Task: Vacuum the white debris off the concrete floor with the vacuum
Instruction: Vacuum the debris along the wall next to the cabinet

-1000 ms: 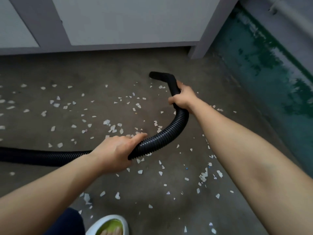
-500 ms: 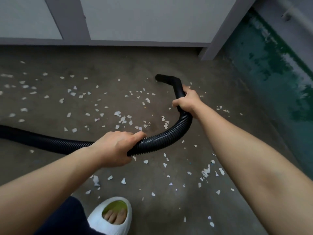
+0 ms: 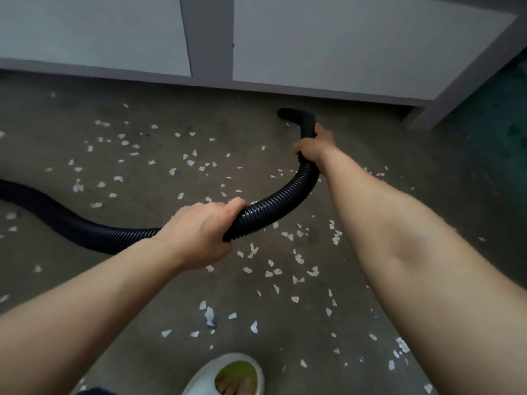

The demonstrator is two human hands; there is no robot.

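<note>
Grey-brown concrete floor [image 3: 427, 166] fills the view. At 12 o'clock it is bounded by a pale grey panelled cabinet front [image 3: 342, 38], and at 2 o'clock by a dark green painted strip [image 3: 499, 124].

The black ribbed plastic vacuum hose [image 3: 273, 203] enters at 9 o'clock, lies along the floor, then rises in an arc through the centre toward 1 o'clock. The left hand [image 3: 199, 232] wraps the hose at centre, fingers curled under and thumb on top. The right hand [image 3: 312, 148] at 1 o'clock grips with closed fingers where the ribbing meets the smooth black bent rigid nozzle [image 3: 305, 121]. The nozzle mouth sits low near the cabinet base; I cannot tell whether it touches the floor.

Small white paper-like flakes of debris [image 3: 271, 272] lie scattered from 9 through 6 to 4 o'clock.

The hose looks light and springy and would probably buckle if pushed, so steering belongs at the stiff nozzle, with the ribs giving a sure hold. The flakes look thin and likely to skitter if the hose brushes them.
</note>
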